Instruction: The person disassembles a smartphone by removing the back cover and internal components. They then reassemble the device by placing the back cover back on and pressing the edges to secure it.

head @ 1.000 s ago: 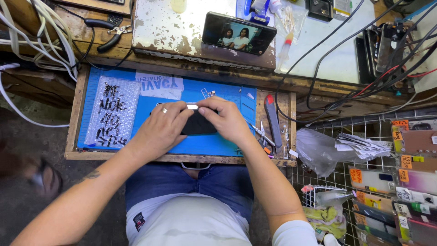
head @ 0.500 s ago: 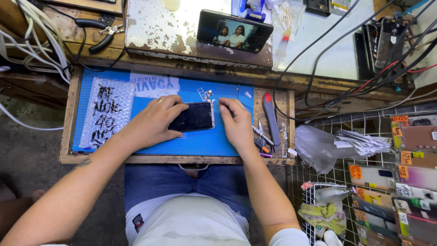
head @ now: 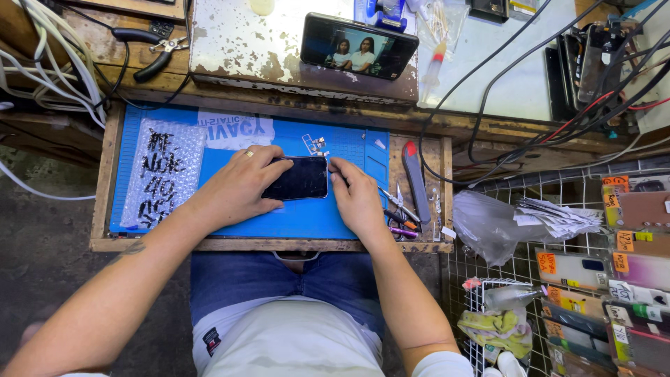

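The left hand (head: 237, 187) grips the left end of the phone (head: 299, 179), fingers curled over its top edge and thumb under the lower one. The right hand (head: 357, 197) pinches the right end with its fingertips. A second ago both hands covered the phone; now its dark face shows, flat on the blue mat (head: 293, 220) just above frame centre. Judging by this, the phone is being pressed or checked. Tweezers (head: 399, 206) lie just right.
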